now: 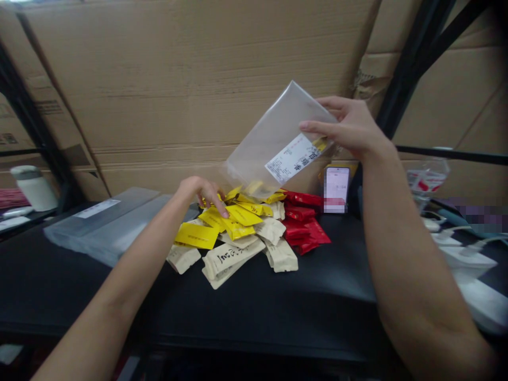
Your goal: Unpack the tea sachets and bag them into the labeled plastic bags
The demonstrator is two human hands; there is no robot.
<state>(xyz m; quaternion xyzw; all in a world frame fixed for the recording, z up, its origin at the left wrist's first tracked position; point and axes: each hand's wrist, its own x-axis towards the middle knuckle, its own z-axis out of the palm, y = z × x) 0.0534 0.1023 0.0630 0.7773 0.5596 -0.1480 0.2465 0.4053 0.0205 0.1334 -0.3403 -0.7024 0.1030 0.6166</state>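
My right hand (351, 124) pinches one edge of a clear plastic bag (262, 127), holding it tilted above the pile. A white label (296, 157) with dark print is stuck on the bag, and a small patch of yellow shows near my fingers. Below it, my left hand (206, 191) reaches down onto the yellow packets (242, 214), fingers apart and one fingertip touching a packet. Around these lie cream packets (230, 257) with dark writing. Red packets (304, 219) are heaped on the right side of the pile.
Flat clear plastic bags (99, 222) lie stacked at left on the black table (254, 312). A phone (336, 190) stands upright behind the red packets. White chargers with cables (464, 256) sit at right. Cardboard (190, 79) walls the back. A white bottle (35, 188) stands far left.
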